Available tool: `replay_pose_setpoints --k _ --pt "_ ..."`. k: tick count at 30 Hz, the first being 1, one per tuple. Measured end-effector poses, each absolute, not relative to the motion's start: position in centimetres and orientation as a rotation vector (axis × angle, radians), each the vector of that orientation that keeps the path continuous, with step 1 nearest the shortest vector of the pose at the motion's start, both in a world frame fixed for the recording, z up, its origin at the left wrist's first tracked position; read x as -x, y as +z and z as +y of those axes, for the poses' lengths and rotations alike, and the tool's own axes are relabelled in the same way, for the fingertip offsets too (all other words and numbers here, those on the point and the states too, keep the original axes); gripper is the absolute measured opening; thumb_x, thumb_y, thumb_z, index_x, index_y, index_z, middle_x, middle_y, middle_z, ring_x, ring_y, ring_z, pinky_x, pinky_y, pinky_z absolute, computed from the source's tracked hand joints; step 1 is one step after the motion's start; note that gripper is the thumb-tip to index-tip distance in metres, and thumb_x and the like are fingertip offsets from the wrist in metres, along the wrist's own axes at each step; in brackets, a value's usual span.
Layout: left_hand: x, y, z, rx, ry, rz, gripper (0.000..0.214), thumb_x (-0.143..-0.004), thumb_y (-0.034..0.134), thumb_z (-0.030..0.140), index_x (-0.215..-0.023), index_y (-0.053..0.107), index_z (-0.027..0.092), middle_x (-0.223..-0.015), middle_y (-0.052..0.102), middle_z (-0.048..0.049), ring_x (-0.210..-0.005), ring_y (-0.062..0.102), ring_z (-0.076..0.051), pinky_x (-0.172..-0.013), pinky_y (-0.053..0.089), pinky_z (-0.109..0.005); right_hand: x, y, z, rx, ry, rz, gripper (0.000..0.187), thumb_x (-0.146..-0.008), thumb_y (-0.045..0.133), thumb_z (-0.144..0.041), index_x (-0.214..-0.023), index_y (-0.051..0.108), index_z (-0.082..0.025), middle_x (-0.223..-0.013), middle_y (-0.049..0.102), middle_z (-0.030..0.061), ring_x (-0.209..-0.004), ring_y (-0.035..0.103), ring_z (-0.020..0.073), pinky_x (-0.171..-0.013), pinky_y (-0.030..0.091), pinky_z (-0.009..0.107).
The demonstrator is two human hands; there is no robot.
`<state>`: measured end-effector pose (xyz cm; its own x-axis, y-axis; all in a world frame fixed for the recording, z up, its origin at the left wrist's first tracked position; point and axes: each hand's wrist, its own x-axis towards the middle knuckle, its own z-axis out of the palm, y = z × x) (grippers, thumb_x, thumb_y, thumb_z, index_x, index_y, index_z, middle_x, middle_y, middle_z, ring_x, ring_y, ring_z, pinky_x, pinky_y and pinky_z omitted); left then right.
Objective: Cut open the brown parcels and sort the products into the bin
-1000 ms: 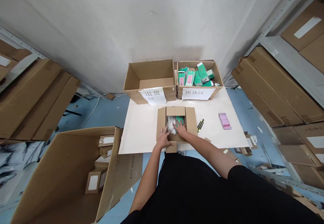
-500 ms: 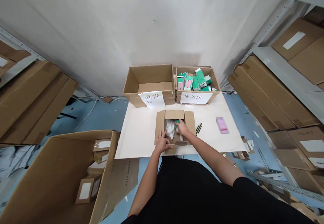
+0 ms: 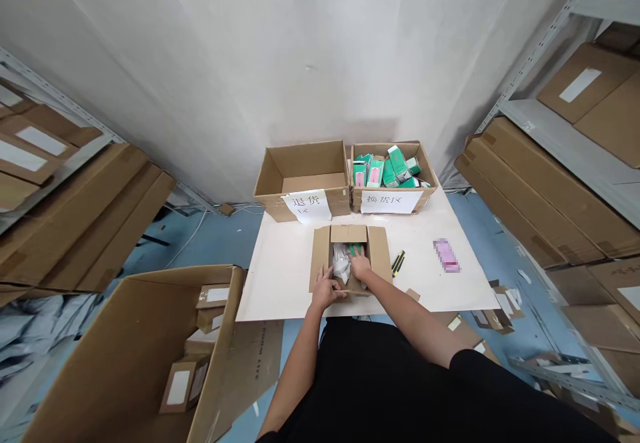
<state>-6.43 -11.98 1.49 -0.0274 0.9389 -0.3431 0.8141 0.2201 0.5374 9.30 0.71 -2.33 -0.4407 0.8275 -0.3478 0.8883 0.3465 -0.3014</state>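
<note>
A small open cardboard box [image 3: 380,256] stands on the table in front of me, its flaps folded out. Inside it lie crumpled white packing paper [image 3: 341,261] and, at the back right, a green box [image 3: 355,248]. My left hand [image 3: 326,289] grips the front left edge of the cardboard box, thumb along the front side. Reaching inside, my right hand [image 3: 360,265] has its fingers on the green box and partly covers it. A black and yellow utility knife [image 3: 399,263] lies right of the cardboard box.
Two labelled cartons stand at the back: the left carton [image 3: 310,203] shows a bare floor, the right carton [image 3: 395,201] holds several green boxes. A pixelated pink item [image 3: 447,256] lies on the table [image 3: 280,276]. A large carton [image 3: 125,336] with small boxes stands left. Loaded shelves flank both sides.
The whole view has shifted slightly right and down. My right hand has stayed in the cardboard box, its fingers now spread more over the green box. My left hand keeps its place.
</note>
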Motion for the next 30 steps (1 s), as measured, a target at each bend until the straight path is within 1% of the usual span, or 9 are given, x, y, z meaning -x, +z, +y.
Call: replay_pose_setpoints --k 2,4,7,12,15,19,24,27,30 --pt "6.3 1.4 -12.1 -1.619 0.262 1.89 0.029 -0.072 0.092 0.051 -0.075 0.08 0.025 -0.169 0.041 -0.0023 -0.165 0.006 -0.038 -0.129 0.024 -0.059 -9.4 -1.9 0.1 -1.54 -0.685 2.532 0.067 -0.085 0.06 -0.01 -0.151 0.057 -0.023 -0.172 0.033 0.0119 -0.161 0.021 0.0338 -0.116 0.046 0.047" --pt "6.2 1.4 -12.1 -1.623 0.267 1.91 0.03 -0.073 0.091 0.052 -0.074 0.08 0.024 -0.169 0.042 -0.0031 -0.164 0.008 -0.039 -0.129 0.024 -0.059 -9.3 -1.0 -0.6 -1.509 -0.693 2.598 0.065 -0.086 0.057 -0.009 -0.15 0.058 -0.024 -0.174 0.028 0.0086 -0.163 0.013 0.0337 -0.114 0.048 0.048" --pt "6.2 1.5 -11.8 -1.633 0.272 1.938 0.032 -0.073 0.091 0.053 -0.074 0.079 0.024 -0.168 0.043 -0.0043 -0.164 0.01 -0.039 -0.129 0.023 -0.06 -9.3 1.2 -1.7 -1.509 -0.719 2.677 0.06 -0.088 0.053 -0.01 -0.147 0.061 -0.022 -0.176 0.024 0.0067 -0.164 0.008 0.0349 -0.113 0.049 0.05" --pt "7.0 1.9 -11.1 -1.638 0.269 1.966 0.034 -0.074 0.088 0.056 -0.075 0.079 0.023 -0.167 0.045 -0.0064 -0.164 0.013 -0.04 -0.13 0.025 -0.057 -9.8 5.6 -2.8 -1.507 -0.791 2.808 0.068 -0.087 0.056 -0.013 -0.153 0.057 -0.028 -0.172 0.034 0.0045 -0.163 0.007 0.0369 -0.117 0.045 0.053" --pt "8.1 1.9 -11.0 -1.642 0.27 1.999 0.033 -0.077 0.086 0.055 -0.075 0.079 0.023 -0.164 0.048 -0.007 -0.163 0.016 -0.038 -0.132 0.025 -0.054 -11.0 7.9 -2.6 -1.538 -0.814 2.877 0.072 -0.087 0.056 -0.014 -0.157 0.053 -0.028 -0.173 0.032 0.0028 -0.163 0.008 0.0365 -0.12 0.041 0.056" --pt "10.8 1.5 -11.7 -1.646 0.245 2.099 0.027 -0.077 0.086 0.05 -0.071 0.077 0.025 -0.162 0.051 -0.0042 -0.162 0.02 -0.039 -0.13 0.029 -0.055 -13.5 9.5 -1.4 -1.663 -0.753 2.922 0.068 -0.09 0.053 -0.014 -0.157 0.052 -0.027 -0.174 0.028 0.0014 -0.163 0.01 0.034 -0.124 0.038 0.053" --pt "16.7 1.1 -14.0 -1.595 0.31 2.212 0.023 -0.075 0.087 0.043 -0.072 0.077 0.023 -0.162 0.052 -0.0069 -0.16 0.021 -0.045 -0.125 0.032 -0.062 -15.4 7.3 0.2 -1.778 -0.689 2.775 0.07 -0.091 0.052 -0.013 -0.16 0.049 -0.027 -0.175 0.028 0.0025 -0.161 0.018 0.0337 -0.118 0.046 0.049" --pt "20.4 1.1 -15.2 -1.529 0.338 2.247 0.024 -0.073 0.087 0.04 -0.069 0.073 0.021 -0.162 0.051 -0.0095 -0.16 0.018 -0.047 -0.125 0.032 -0.061 -14.8 3.5 0.4 -1.751 -0.699 2.661 0.068 -0.092 0.053 -0.013 -0.159 0.05 -0.025 -0.174 0.03 0.0058 -0.16 0.021 0.0329 -0.116 0.048 0.046" --pt "22.7 1.2 -15.8 -1.456 0.338 2.247 0.027 -0.07 0.089 0.041 -0.07 0.071 0.02 -0.161 0.052 -0.0112 -0.161 0.017 -0.047 -0.125 0.031 -0.06 -13.7 -0.7 -0.2 -1.674 -0.759 2.526 0.07 -0.089 0.056 -0.012 -0.158 0.05 -0.024 -0.175 0.026 0.0079 -0.161 0.017 0.0351 -0.115 0.048 0.046"
